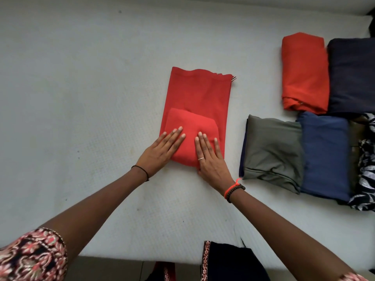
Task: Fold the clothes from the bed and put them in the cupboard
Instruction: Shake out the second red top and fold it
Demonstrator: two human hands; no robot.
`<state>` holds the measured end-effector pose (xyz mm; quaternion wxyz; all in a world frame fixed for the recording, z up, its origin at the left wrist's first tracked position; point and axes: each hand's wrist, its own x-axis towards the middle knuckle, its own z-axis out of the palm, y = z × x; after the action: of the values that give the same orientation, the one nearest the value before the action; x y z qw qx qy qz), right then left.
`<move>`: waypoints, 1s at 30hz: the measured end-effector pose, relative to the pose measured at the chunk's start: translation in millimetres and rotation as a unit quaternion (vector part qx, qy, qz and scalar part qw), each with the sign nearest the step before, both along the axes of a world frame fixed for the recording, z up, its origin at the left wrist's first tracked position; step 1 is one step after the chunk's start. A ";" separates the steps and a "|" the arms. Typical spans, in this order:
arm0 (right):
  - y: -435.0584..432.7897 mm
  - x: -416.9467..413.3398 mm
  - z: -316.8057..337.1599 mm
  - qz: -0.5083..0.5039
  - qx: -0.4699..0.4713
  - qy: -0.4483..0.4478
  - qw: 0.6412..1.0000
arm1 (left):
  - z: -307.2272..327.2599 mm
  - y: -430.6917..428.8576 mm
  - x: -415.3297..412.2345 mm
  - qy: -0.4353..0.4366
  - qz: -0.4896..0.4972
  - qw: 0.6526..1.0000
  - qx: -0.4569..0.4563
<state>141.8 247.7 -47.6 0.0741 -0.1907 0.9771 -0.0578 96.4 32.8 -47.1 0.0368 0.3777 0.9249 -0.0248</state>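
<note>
Two hands lie flat on the red garment [198, 92], which is spread lengthwise on the bed [81, 78] in front of me. Its near end is turned up over itself into a thicker, rounded fold. My left hand [162, 148] presses on the left part of that fold with straight fingers, the heel of the palm just off the cloth on the mattress. My right hand [211, 159] presses on the right part, fingers straight and slightly spread, the thumb tucked at the near edge of the fold. The hands are just beside each other without touching, and neither grips anything.

A thin ring [200, 158] sits on one finger of the right hand. A black thread [143, 172] circles my left wrist; an orange thread [230, 187] and a dark bead bracelet [236, 190] circle the right. My patterned sleeve [32, 256] shows at the lower left.

Off to the right, well apart from the red garment, folded clothes lie on the bed in two rows. An orange-red piece [304, 72] lies beside a dark navy piece [353, 76] in the far row. Nearer me a grey-olive piece [272, 147] touches a blue piece [324, 155], and a black-and-white patterned cloth [366, 165] runs off the right edge. At the bed's near edge hangs a black cloth with a floral border [229, 260].
</note>
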 end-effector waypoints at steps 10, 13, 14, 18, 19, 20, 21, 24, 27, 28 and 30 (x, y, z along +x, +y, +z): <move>-0.2 6.2 18.7 0.002 0.030 -0.049 0.998 | 26.0 6.4 7.8 -0.082 0.020 0.996 0.003; 1.5 14.6 32.2 0.001 0.014 -0.119 0.993 | 42.5 5.9 12.1 -0.166 0.030 0.986 0.006; 2.5 19.5 38.0 0.003 0.006 -0.154 0.988 | 48.5 6.6 15.8 -0.192 0.024 0.981 -0.001; 8.0 31.2 74.0 0.048 -0.083 -0.325 0.941 | 85.9 1.1 18.1 -0.366 -0.011 0.926 -0.092; 7.6 31.4 87.1 0.046 -0.105 -0.382 0.917 | 95.8 2.7 14.8 -0.417 -0.013 0.902 -0.110; 7.0 28.3 100.6 0.036 -0.124 -0.423 0.897 | 105.7 4.5 9.7 -0.465 -0.007 0.878 -0.113; 8.3 21.7 109.3 0.020 -0.132 -0.454 0.881 | 113.5 5.2 2.4 -0.503 0.010 0.858 -0.106; 19.4 -12.7 126.6 -0.027 -0.156 -0.493 0.856 | 129.0 1.6 -35.5 -0.545 0.059 0.833 -0.072; 36.1 -56.0 133.1 -0.079 -0.227 -0.472 0.848 | 134.4 -7.3 -80.1 -0.541 0.114 0.833 0.030; 42.5 -71.0 131.7 -0.095 -0.239 -0.460 0.850 | 131.9 -10.2 -93.3 -0.541 0.147 0.825 0.075; 55.1 -100.1 124.4 -0.129 -0.257 -0.437 0.852 | 123.3 -12.9 -117.4 -0.535 0.216 0.806 0.134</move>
<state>41.7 302.8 76.9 0.4337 -0.0298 0.8099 -0.3937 -21.0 19.9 76.2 0.4791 0.1231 0.8103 0.3142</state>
